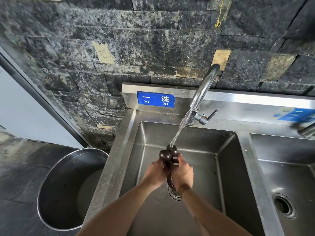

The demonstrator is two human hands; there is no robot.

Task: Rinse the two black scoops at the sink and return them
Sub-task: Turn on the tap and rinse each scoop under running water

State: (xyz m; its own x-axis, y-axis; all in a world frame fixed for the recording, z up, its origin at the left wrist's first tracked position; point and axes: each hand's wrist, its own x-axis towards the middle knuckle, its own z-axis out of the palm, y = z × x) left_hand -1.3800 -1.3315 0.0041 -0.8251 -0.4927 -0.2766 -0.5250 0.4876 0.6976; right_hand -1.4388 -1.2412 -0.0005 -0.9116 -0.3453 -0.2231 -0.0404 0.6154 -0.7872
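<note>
Dark speckled stone wall [153,40], grey floor [20,167]

Two bare forearms seen, no sleeves, nothing worn at wrists. Left hand [157,169] and right hand [182,174] are bare: no gloves, rings or watch visible. Nails can't be made out; fingers partly hidden.

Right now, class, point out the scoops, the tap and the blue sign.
scoops [165,155]: head view, rounded bowl of the nearer one.
tap [202,87]: head view, curved spout.
blue sign [155,99]: head view, middle of its face.
</note>
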